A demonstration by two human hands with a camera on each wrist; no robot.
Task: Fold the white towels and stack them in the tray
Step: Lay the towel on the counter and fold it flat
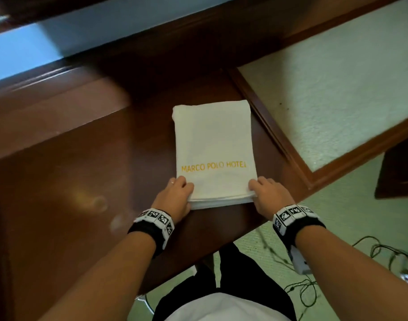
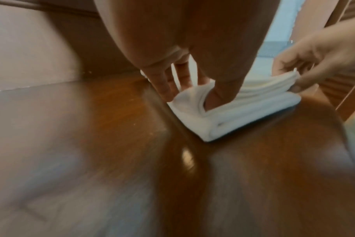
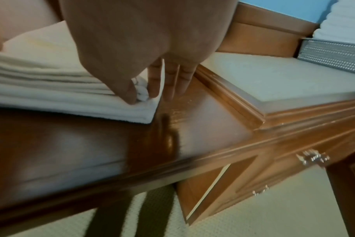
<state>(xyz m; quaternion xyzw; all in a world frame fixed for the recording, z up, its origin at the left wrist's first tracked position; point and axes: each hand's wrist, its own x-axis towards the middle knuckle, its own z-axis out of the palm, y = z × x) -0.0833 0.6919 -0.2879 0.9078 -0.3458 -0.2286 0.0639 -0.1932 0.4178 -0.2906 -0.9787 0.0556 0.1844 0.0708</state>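
A: Nearest item?
B: Left hand [image 1: 175, 195], palm down at the near left corner of the folded towel [image 1: 214, 149]. Thumb tucked between the layers, fingers [image 2: 166, 86] spread down the left edge, so clamped on that corner. Marker band on the wrist.

A: Opposite side?
B: Right hand [image 1: 265, 193], same pose mirrored, at the near right corner. Thumb and forefinger pinching the upper layers, lifted slightly off the lower ones. Remaining fingers [image 3: 176, 80] pointing down toward the table [image 1: 70, 181], beside the towel's edge. Marker band there too.

A: Towel, condition?
B: White, folded into a long rectangle, several layers visible along the near edge. Yellow lettering "MARCO POLO HOTEL" across the top face, close to the hands. Lying flat on the dark glossy wooden table, long side running away from the person, just beside the table's right edge.

A: Farther back?
B: Pale padded surface [image 1: 337, 89] in a wooden frame, to the right of the table. At its far end, seen from the right wrist only, a perforated metal tray [image 3: 332, 54] with stacked white towels [image 3: 342, 20] in it, well apart from the hands.
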